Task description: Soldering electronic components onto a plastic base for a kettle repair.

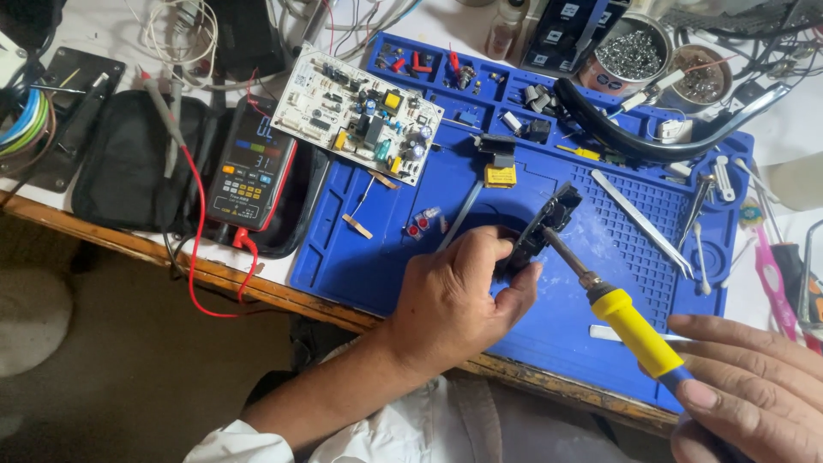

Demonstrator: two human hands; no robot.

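Observation:
My left hand (pixel 459 296) grips a small black part (pixel 542 225) and holds it tilted above the blue work mat (pixel 377 257). In my right hand (pixel 741 386), at the lower right corner, is a soldering iron with a yellow and blue handle (pixel 639 334). The iron's metal tip touches the black part from the right. A pale circuit board (pixel 369 116) lies at the mat's upper left corner, apart from both hands.
A multimeter (pixel 251 167) with red leads rests on a black pouch at the left. Tweezers (pixel 643 225), small parts and a black curved hose (pixel 651 146) lie on the mat. Two tins (pixel 630 53) stand at the back. The wooden table edge (pixel 214 274) runs below the mat.

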